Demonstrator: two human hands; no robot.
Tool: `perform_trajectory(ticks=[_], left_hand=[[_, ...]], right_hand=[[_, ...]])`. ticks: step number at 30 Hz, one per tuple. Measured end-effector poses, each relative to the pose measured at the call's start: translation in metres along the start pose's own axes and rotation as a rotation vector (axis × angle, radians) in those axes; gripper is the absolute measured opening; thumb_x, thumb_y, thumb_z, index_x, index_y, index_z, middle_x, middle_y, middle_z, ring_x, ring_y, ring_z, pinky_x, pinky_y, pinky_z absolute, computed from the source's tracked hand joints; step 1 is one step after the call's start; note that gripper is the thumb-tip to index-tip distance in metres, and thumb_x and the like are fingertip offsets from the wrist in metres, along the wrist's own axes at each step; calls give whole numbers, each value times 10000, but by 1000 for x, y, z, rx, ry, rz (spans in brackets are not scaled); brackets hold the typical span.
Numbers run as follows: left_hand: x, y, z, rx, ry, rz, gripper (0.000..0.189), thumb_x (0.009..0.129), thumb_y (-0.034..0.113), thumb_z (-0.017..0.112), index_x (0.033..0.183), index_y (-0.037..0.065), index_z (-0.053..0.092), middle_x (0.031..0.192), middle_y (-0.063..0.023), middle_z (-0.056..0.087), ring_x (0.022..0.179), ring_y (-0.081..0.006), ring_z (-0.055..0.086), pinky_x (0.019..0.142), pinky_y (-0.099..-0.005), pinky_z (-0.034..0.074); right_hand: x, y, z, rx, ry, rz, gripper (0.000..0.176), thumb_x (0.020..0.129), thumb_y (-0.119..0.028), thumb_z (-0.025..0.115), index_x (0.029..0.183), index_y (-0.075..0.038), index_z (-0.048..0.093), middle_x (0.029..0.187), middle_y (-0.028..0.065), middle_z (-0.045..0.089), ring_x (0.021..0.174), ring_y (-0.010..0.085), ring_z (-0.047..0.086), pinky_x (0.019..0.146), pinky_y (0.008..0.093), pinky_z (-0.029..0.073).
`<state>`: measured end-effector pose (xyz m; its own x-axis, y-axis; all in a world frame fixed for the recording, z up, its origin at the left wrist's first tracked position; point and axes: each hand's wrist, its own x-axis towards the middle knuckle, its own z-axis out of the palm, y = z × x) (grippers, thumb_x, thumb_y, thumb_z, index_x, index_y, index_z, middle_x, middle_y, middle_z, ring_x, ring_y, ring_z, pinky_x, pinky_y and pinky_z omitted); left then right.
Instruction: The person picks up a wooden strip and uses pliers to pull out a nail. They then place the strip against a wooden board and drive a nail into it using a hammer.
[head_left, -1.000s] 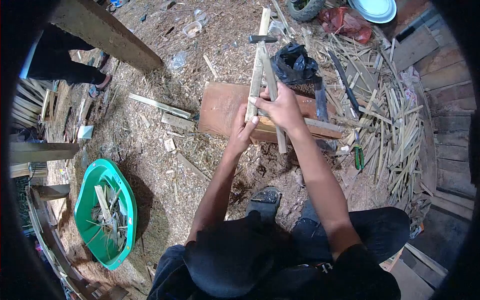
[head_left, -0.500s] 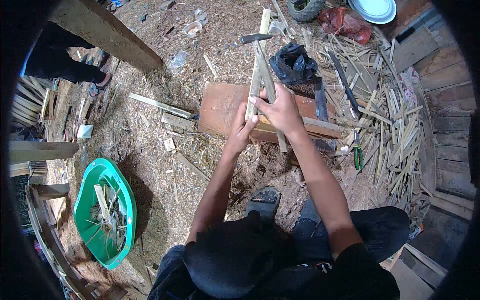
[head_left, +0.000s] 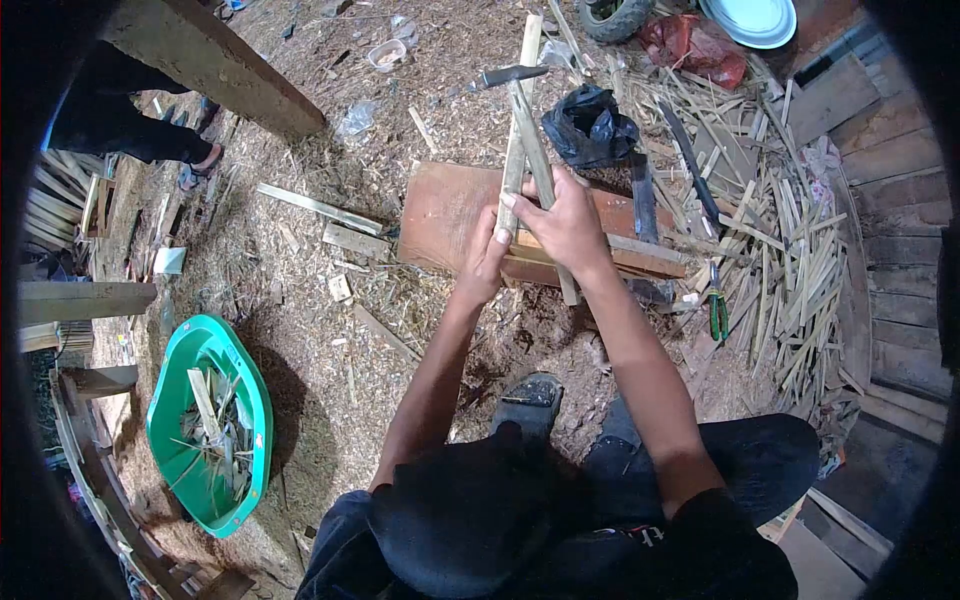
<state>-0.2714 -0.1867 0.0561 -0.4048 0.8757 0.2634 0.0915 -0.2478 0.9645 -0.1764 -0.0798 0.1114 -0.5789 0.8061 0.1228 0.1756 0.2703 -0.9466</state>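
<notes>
My left hand (head_left: 484, 258) is closed around the lower end of a long, flat wooden strip (head_left: 513, 165), which points away from me. In my right hand (head_left: 562, 222) is a hammer (head_left: 535, 150) with a wooden handle and a dark metal head, its head lying across the strip's upper part. My right thumb reaches over to the strip, close beside my left fingers. Both hands are above a reddish-brown wooden block (head_left: 440, 215) on the ground. Part of the hammer handle is hidden by my right hand.
A machete-like blade (head_left: 688, 165), green-handled pliers (head_left: 718, 312) and a heap of thin wooden strips (head_left: 790, 290) lie to the right. Beyond the block sits a black plastic bag (head_left: 588, 128). At left stand a green basin (head_left: 262, 420) with scraps, a wooden post (head_left: 225, 70) and another person's legs (head_left: 130, 120).
Almost nothing differs. The whole view shifts very slightly, while both hands keep the same hold on the strip and hammer.
</notes>
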Motion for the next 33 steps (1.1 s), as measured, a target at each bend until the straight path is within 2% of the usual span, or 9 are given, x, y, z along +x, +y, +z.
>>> perform_trajectory(ticks=[7,10,14,18,22,23,26,27,33], left_hand=[[-5,-6,3,60,36,-7,325,989,276,398,1172,12,449,976,-61,479,920,-148,451,841,-297,388],[-5,-5,1,49,12,-32,305,993,264,393,1167,19,448,953,-51,463,892,-134,439,813,-284,388],[-4,-9,2,19,9,22,269,995,241,393,1149,29,452,943,-39,450,868,-120,429,786,-274,389],[-5,-5,4,-20,31,-47,259,984,222,405,1146,26,452,949,-37,457,869,-118,431,789,-275,390],[-7,-8,4,-6,33,-29,268,973,212,413,1150,17,458,958,-45,466,879,-126,440,801,-280,393],[-7,-10,4,-7,35,-18,270,971,211,414,1150,14,461,960,-48,469,882,-130,444,804,-283,394],[-6,-15,5,10,49,29,277,971,220,413,1142,8,466,962,-59,476,894,-141,456,809,-290,399],[-6,-16,5,18,53,27,283,972,227,412,1141,7,466,963,-62,477,897,-144,459,810,-291,400],[-6,-18,5,20,55,25,313,969,248,405,1150,0,464,969,-68,486,908,-155,472,810,-301,408]], right_hand=[[2,13,0,69,-9,19,279,810,-215,735,878,-12,555,739,79,614,689,166,604,639,323,479],[4,15,-6,200,-3,145,266,828,-219,725,868,-16,558,739,58,614,666,130,585,616,297,476],[-7,-1,-25,161,113,168,267,856,-221,703,872,-1,552,759,58,631,691,121,603,627,276,490],[-20,-4,-37,200,182,133,132,945,-107,571,993,-6,502,924,128,674,841,155,661,734,284,543],[-24,3,-35,126,226,53,125,922,-84,584,961,9,510,905,131,682,875,172,667,751,306,514],[-25,11,-33,105,197,9,164,927,-147,583,974,-8,510,884,155,674,842,225,681,712,352,521],[-33,-4,-30,-345,101,99,217,923,-230,581,970,-31,507,815,175,657,779,313,678,659,413,515],[-33,-4,-27,-325,118,62,264,911,-295,580,969,-47,507,746,188,636,745,402,646,634,483,492],[-33,4,-22,-261,146,5,258,902,-283,581,950,-43,499,728,213,630,764,443,621,648,539,456]])
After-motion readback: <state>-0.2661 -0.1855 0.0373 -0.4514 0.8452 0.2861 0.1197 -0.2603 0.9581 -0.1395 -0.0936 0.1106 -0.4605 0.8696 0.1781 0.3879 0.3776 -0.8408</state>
